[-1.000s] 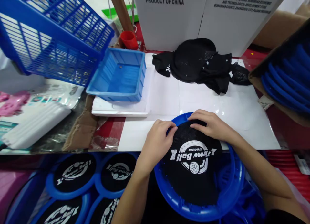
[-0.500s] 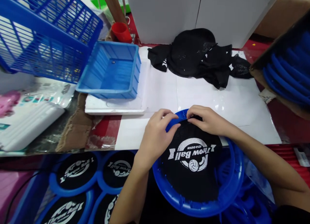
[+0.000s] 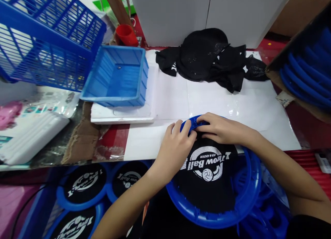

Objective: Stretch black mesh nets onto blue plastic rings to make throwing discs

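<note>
A round blue plastic ring (image 3: 210, 221) leans against the table's front edge. Black mesh fabric (image 3: 217, 196) with a white "Throw Ball" print lies across it, and at the right a gap shows between fabric and ring. My left hand (image 3: 176, 147) is closed at the far left of the rim, fingers curled over the ring and thumb against the fabric edge. Close beside it my right hand (image 3: 219, 128) is closed too, pinching the fabric's far edge at the rim. The fingertips partly hide the pinched edge.
Black mesh pieces (image 3: 204, 56) lie crumpled at the back of the table. A light blue bin (image 3: 116, 80) sits on white foam to the left, beside a tilted blue basket (image 3: 51, 42). Finished-looking printed discs (image 3: 82, 187) lie below left. A carton of blue rings (image 3: 307, 80) stands right.
My left hand has moved right, its fingers now curled over the rim close to my right hand. My right fingers have shifted slightly left along the rim. The view has shifted slightly.
</note>
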Tool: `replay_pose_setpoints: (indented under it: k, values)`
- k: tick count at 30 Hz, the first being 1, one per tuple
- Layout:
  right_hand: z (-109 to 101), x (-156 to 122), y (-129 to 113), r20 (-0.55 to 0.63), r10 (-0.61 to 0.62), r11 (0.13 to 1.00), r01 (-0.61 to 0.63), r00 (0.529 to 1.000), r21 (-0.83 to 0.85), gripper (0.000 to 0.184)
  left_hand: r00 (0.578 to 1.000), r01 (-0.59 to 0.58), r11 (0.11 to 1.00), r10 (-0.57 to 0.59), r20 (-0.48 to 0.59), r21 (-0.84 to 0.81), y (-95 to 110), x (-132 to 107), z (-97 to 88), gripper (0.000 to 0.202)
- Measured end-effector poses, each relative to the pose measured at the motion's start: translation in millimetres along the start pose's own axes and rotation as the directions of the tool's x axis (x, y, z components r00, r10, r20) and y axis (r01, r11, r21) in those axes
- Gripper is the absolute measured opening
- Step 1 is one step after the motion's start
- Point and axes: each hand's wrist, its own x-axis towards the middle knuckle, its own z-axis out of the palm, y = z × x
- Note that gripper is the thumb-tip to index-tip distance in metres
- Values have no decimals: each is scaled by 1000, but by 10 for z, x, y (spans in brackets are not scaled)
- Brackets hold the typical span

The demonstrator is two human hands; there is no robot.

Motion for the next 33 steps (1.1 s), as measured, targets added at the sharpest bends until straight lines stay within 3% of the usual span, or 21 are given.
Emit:
replay_pose_setpoints:
  k: [2,5,8,11,16,24,33]
  values:
    - [-31,5,0,4,19,999,-19,1000,50,20,999,35,998,-34,19,-52,-9,4,-17,16]
    - [-69,16,23,9,91,983,-92,996,158,11,992,122,945,-121,21,-304,-97,9,-46,9]
    - [-93,30,52,-26,170,954,-158,985,255,5,970,212,768,-242,33,-604,-241,22,-52,7]
    - [-107,48,61,-49,220,931,-195,974,308,8,946,275,603,-310,97,-749,-359,37,-22,8]
    - [-133,99,33,-61,273,922,-243,960,300,14,934,305,485,-318,160,-819,-439,64,16,10]
    - [-241,231,22,-1,274,940,-267,962,213,17,942,328,463,-222,250,-824,-591,189,-44,9]
    - [-254,246,33,4,251,959,-249,968,132,21,927,323,407,-317,200,-854,-532,143,26,10]
